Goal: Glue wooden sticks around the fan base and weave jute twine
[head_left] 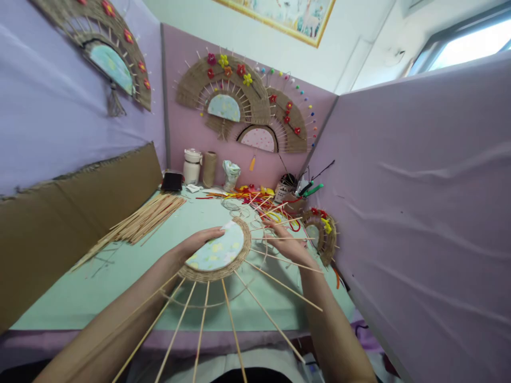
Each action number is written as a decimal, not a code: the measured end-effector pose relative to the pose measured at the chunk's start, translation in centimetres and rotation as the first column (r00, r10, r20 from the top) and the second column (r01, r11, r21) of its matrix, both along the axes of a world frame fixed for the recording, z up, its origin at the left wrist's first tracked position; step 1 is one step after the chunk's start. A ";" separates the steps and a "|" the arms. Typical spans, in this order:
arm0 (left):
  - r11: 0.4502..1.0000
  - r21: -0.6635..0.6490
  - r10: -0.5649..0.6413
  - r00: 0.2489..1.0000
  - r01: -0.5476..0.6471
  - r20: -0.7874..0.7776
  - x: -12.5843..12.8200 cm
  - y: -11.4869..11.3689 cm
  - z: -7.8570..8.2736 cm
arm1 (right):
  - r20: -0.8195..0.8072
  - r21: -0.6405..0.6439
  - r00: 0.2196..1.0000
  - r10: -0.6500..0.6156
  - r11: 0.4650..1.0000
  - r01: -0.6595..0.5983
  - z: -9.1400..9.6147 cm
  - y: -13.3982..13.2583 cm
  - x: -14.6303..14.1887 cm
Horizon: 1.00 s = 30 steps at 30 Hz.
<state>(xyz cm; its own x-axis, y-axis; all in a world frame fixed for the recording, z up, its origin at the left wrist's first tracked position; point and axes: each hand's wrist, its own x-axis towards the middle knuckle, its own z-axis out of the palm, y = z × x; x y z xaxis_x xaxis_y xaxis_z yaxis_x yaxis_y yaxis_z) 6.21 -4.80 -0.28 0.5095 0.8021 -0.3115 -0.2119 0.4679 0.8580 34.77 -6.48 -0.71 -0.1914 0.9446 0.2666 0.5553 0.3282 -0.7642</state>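
Observation:
A half-made fan [217,252] lies on the green table [120,276]. It has a pale blue flowered half-disc, a woven jute rim and several long wooden sticks fanning out toward me. My left hand [195,242] lies flat on the half-disc's left edge, fingers stretched out. My right hand [285,242] rests at the fan's right side among the sticks, fingers extended along one stick; whether it pinches anything is hidden.
A bundle of wooden sticks [139,221] lies at the left. A smaller finished fan [323,234] leans at the right wall. Coloured pipe cleaners [255,197], a pen cup [293,194], a jute spool [208,168] and a white jar [192,166] stand at the back. Cardboard [80,207] lines the left wall.

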 end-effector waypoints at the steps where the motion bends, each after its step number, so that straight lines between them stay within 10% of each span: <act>1: 1.000 0.000 -0.003 1.000 0.003 -0.005 0.0 0.0 0.1 | -0.086 -0.095 0.990 0.107 0.989 -0.115 -0.2 0.7 -1.0; 5: 0.999 -0.035 -0.041 0.999 0.042 0.019 -0.3 0.2 0.1 | -0.454 -0.365 0.860 0.233 0.832 -0.418 -1.8 3.1 -2.5; 11: 0.993 -0.071 -0.084 0.992 0.091 0.092 -0.7 0.1 0.0 | -0.726 -0.282 0.662 0.187 0.797 -0.534 -2.6 5.2 -0.6; 30: 0.975 -0.163 -0.143 0.989 0.148 0.045 -0.8 -0.4 0.5 | -0.866 0.011 0.495 0.072 0.992 -0.125 -1.3 6.9 1.4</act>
